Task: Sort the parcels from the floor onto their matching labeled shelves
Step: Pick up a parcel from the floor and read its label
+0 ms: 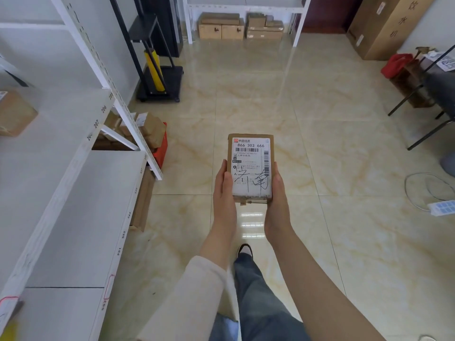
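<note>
A small brown cardboard parcel (250, 153) with a white shipping label reading 866 303 666 is held flat in front of me, above the tiled floor. My left hand (223, 190) grips its left edge and my right hand (277, 195) grips its right edge, thumbs along the sides. The white numbered shelves (81, 153) stand at my left, with edge labels such as 206, 207, 550 and 551. One brown parcel (14, 114) lies on the upper shelf at the far left.
Several parcels (147, 131) fill a red crate on the floor beside the shelf post. More boxes (221, 27) sit under a far white rack. A black trolley (162, 80) with a yellow roll stands ahead left. A chair (433, 94), cable and power strip (440, 207) are right.
</note>
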The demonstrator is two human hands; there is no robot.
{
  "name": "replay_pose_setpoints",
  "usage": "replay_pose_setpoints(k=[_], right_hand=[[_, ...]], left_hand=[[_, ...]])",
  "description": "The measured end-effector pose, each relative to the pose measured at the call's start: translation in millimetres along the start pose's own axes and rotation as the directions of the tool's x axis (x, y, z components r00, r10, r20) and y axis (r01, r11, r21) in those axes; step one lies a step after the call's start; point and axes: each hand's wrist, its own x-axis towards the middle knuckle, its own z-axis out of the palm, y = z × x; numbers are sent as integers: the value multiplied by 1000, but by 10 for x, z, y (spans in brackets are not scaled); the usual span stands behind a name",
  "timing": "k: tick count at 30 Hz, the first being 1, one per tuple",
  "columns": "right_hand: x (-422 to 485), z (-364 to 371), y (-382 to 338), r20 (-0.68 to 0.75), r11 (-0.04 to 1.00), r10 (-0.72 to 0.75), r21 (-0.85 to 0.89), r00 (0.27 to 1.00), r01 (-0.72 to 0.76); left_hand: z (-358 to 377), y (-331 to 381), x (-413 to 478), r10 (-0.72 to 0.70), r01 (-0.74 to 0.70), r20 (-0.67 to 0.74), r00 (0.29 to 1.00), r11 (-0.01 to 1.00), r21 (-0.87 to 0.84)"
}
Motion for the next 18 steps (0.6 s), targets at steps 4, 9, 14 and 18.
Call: replay_pose_setpoints(k=[4, 9, 14, 18], right_hand=[[666, -7, 67, -15, 999, 42, 31, 999, -42], [1594, -82, -6, -56, 994, 113, 20, 992, -112], [2557, -106, -287, -77, 988, 152, 30, 985, -150], [3266, 0, -465, -53, 991, 135, 21, 989, -134]], left_hand=[[136, -160, 591, -19, 19, -25, 1000, 1000, 3], [510, -271, 1482, -114, 117, -64, 991, 992, 49], [930, -182, 2388, -118, 123, -68, 991, 989, 81], [1125, -93, 3083, -121, 126, -95, 988, 991, 41]])
